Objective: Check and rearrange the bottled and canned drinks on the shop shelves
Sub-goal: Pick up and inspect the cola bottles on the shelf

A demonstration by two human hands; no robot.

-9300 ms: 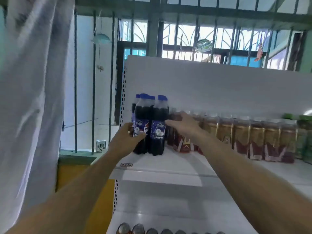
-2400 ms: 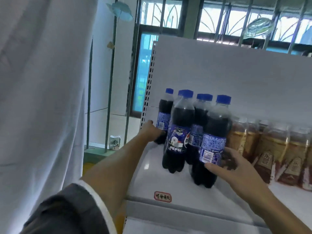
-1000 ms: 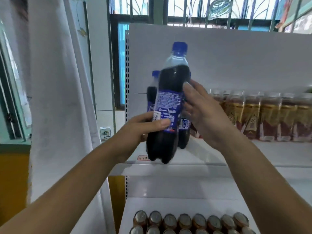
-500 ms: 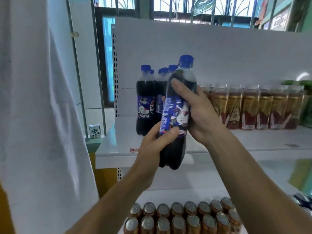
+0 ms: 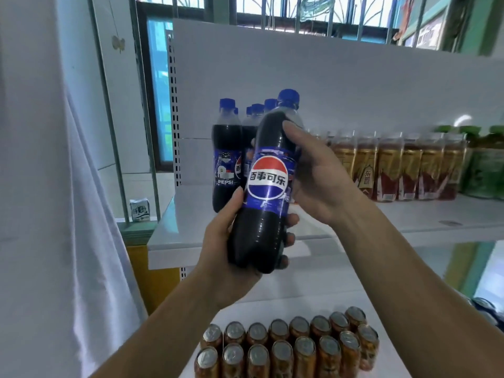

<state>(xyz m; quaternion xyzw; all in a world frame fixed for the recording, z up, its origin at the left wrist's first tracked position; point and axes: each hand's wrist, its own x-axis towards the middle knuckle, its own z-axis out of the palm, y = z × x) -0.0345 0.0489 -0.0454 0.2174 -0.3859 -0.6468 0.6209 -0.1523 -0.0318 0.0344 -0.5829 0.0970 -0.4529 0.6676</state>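
Both hands hold one cola bottle (image 5: 268, 184) up in the air, in front of the top shelf (image 5: 409, 216) — its round label faces us. The left hand (image 5: 231, 257) wraps around the bottom. The right hand (image 5: 313, 175) wraps around the top part. More cola bottles (image 5: 225, 156) stand behind on the shelf — cans (image 5: 286, 345) sit below.

Front Pepsi bottle (image 5: 261, 214): red-white-blue roundel label printed 百事可乐.
Shelf Pepsi bottle (image 5: 225, 165), behind at left: label reads PEPSI, with a partial 百 at its edge.
Brown tea bottle (image 5: 365, 170): vertical characters beginning 东; remainder illegible.
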